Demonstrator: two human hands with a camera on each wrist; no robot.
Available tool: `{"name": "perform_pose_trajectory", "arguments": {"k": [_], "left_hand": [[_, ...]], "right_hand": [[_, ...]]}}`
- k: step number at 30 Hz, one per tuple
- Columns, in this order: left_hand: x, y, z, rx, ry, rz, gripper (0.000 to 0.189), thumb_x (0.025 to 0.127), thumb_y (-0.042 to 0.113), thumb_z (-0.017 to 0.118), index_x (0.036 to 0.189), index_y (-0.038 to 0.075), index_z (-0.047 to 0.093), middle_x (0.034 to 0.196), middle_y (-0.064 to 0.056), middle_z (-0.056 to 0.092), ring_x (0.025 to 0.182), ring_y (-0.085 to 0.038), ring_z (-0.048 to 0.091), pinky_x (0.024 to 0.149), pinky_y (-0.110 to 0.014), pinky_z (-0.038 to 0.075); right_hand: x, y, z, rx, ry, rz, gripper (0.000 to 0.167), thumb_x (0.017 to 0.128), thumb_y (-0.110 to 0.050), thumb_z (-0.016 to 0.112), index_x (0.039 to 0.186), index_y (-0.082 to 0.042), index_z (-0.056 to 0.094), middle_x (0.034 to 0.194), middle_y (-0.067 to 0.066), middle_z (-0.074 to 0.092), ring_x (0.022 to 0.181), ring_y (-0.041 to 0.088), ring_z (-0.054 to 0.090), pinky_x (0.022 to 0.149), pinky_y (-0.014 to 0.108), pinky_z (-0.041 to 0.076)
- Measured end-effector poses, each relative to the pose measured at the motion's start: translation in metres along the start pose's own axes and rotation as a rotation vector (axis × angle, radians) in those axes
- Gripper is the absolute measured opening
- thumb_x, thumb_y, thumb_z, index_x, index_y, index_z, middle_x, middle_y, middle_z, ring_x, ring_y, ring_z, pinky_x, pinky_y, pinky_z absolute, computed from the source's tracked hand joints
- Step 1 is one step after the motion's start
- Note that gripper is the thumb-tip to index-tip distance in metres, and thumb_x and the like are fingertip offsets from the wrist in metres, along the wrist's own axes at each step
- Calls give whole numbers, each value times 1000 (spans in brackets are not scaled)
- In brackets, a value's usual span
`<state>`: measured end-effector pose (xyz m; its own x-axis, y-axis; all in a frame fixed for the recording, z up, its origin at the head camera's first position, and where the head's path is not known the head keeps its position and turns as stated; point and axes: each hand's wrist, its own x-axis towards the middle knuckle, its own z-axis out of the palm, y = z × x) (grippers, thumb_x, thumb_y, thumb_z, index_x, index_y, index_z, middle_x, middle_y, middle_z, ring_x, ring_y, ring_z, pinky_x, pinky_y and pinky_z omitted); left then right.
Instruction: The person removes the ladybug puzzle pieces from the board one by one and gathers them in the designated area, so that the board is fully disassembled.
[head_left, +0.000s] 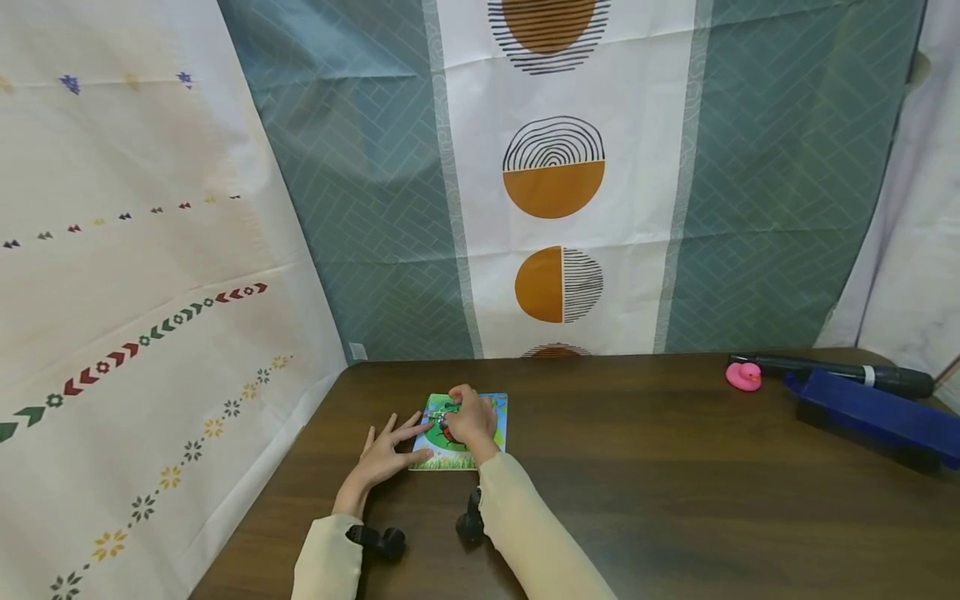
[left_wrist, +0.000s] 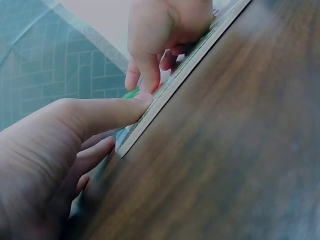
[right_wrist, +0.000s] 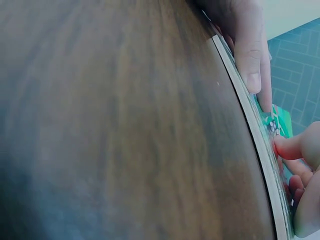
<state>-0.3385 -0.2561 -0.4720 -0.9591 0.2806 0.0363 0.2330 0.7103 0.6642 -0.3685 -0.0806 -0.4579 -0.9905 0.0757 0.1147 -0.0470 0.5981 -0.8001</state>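
Note:
A flat square picture-puzzle board [head_left: 457,461], showing a ladybug on a green leaf, lies on the table. My left hand [head_left: 384,457] spreads over its left side, with the thumb resting by the near edge. Over the upper middle of the board, my right hand [head_left: 474,419] bends its fingers down and pinches a green puzzle piece [right_wrist: 285,121]. That piece tilts up from the board in the right wrist view. The fingers partly hide it, and its full shape cannot be made out. In the left wrist view, both hands meet close together above the board's thin edge [left_wrist: 165,99].
Toward the back right of the brown wooden table [head_left: 637,467] sits a pink rubber duck [head_left: 744,377]. Beyond it lie a black rod-like object [head_left: 817,367] and a long blue object [head_left: 877,412]. Patterned cloths [head_left: 360,167] hang behind and at the left.

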Motion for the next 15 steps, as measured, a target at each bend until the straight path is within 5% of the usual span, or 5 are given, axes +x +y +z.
{"name": "perform_pose_trajectory", "arguments": {"k": [11,15], "left_hand": [[0,0,0,-15,-5,0,56,88,33,71,140,17,56,161,-11,28,151,-45,-1,115,-68,-16],[-1,0,-1,-7,-5,-7,56,88,34,71,140,16,56,161,-11,28,151,-45,0,115,-68,-16]], "right_hand": [[2,4,0,-18,-30,-1,44,90,-7,63,130,-24,61,94,-3,69,117,29,56,100,49,44],[2,6,0,-57,-58,-47,40,90,-4,57,119,-28,69,98,-3,71,112,28,58,100,50,44]]}}
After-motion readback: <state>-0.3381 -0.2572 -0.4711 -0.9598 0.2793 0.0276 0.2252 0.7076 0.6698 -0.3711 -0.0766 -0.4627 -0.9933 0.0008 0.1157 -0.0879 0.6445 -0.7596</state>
